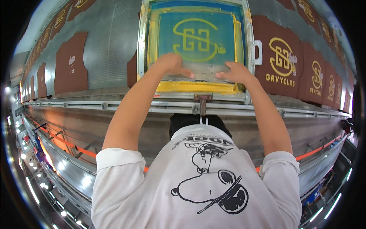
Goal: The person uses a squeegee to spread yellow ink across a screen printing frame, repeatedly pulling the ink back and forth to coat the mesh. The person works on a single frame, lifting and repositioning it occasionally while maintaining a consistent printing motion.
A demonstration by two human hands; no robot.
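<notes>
A screen-printing frame (248,38) lies flat in front of me, its teal mesh (167,38) carrying a yellow-green stencil design. Across the mesh's near part runs a wide grey squeegee (205,73), slightly blurred. My left hand (171,64) grips its left end and my right hand (237,72) its right end, thumbs pointing inward along the near face. The fingers on the far side are mostly hidden. Yellow ink (198,87) lies in a band between the squeegee and the frame's near edge.
Brown fabric pieces with yellow prints (280,63) lie along the long table to the right; another brown piece (71,63) with a small pale print lies left. A metal rail (114,105) with a clamp (203,100) borders the table's near edge. A white handle (258,52) sticks out from the frame's right side.
</notes>
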